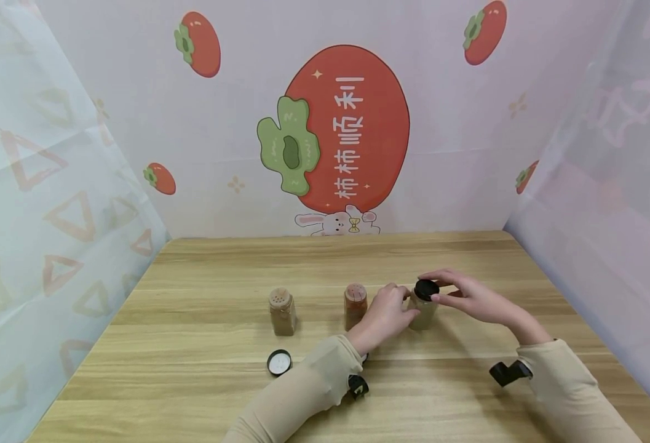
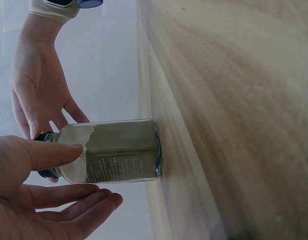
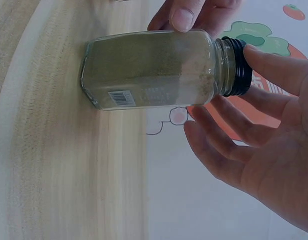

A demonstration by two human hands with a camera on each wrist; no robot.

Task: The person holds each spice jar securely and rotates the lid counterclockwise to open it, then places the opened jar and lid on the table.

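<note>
A square glass spice jar [image 1: 423, 315] of greenish-brown powder stands upright at the right of the table. My left hand [image 1: 387, 314] grips its side, the thumb [image 2: 59, 154] along the glass near the shoulder and the fingers around the other side. With thumb and fingers, my right hand [image 1: 471, 298] pinches the ribbed black lid [image 3: 242, 66] on top of the jar. Glass threads show just below that lid in the right wrist view. Powder fills most of the jar [image 2: 121, 150], leaving the part by the neck lighter.
Left of my hands stand a jar of reddish powder [image 1: 355, 307], partly behind my left hand, and a jar of tan powder [image 1: 283, 317], both with perforated tops. A black lid with a white inside [image 1: 279, 363] lies upturned before the tan jar. Another lid [image 1: 364, 357] peeks out beneath my left wrist.
</note>
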